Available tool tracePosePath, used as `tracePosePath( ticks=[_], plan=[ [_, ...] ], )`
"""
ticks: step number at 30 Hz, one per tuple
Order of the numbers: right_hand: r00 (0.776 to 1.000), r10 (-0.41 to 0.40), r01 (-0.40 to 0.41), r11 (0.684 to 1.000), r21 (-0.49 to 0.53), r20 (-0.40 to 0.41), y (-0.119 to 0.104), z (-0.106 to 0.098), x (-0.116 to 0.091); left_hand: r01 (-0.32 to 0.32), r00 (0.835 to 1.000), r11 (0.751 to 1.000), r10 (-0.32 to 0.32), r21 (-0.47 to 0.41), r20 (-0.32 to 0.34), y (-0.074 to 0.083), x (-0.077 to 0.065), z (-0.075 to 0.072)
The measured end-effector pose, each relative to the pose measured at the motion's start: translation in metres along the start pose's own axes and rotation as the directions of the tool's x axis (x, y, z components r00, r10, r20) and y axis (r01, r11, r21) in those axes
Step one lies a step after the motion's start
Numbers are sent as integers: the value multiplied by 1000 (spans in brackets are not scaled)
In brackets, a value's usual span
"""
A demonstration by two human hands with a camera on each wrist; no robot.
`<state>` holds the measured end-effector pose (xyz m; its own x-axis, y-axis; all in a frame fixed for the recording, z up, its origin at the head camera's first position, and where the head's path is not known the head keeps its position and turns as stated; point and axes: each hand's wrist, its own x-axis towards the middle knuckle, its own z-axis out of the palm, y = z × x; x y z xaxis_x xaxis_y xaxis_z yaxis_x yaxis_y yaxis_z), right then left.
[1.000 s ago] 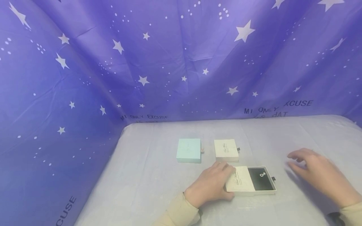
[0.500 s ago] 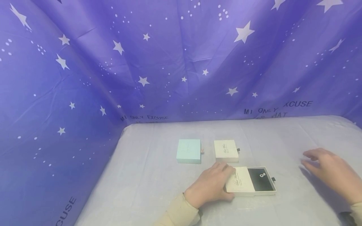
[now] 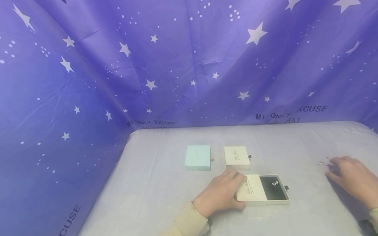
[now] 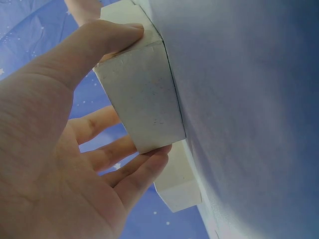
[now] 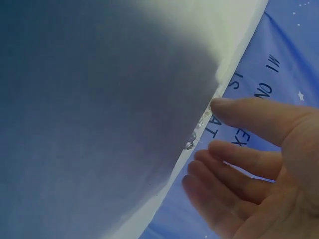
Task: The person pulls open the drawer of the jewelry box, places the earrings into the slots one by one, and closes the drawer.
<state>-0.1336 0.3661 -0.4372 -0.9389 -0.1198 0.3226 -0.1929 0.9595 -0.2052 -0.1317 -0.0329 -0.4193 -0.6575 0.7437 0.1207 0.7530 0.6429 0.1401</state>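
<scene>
My left hand [image 3: 220, 190] grips the closed end of a cream jewellery box [image 3: 254, 188], thumb on the near side and fingers on the far side. Its drawer [image 3: 273, 193] is pulled partly out to the right, showing a black lining with a small silver looped piece of jewellery [image 3: 275, 183] on it. Farther right, my right hand [image 3: 351, 177] hovers low with thumb and fingers apart. Small shiny jewellery pieces [image 3: 322, 163] lie on the table just beyond its fingertips; their exact kind is too small to tell. The right wrist view also shows shiny pieces [image 5: 189, 144] near the thumb.
Behind the gripped box stand a second cream box [image 3: 236, 157] with a dark pull tab and a light-blue box [image 3: 198, 157] with a pinkish tab. A pale cloth covers the table [image 3: 147, 196]. A purple starry curtain [image 3: 177, 65] hangs behind and at left.
My right hand has moved to the right, and the small shiny pieces now show beside its fingertips. The left hand and the boxes have stayed in place.
</scene>
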Motion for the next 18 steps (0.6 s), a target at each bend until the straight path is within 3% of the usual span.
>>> tracePosePath(
  ticks=[5,18],
  plan=[
    [1000,-2,3,999,-43,28,6,1,0,-3,1000,1000,3,-2,4,1,1,1],
    [997,17,-15,1000,-25,73,13,1,-1,-2,1000,1000,2,1,6,2,1,-2]
  ],
)
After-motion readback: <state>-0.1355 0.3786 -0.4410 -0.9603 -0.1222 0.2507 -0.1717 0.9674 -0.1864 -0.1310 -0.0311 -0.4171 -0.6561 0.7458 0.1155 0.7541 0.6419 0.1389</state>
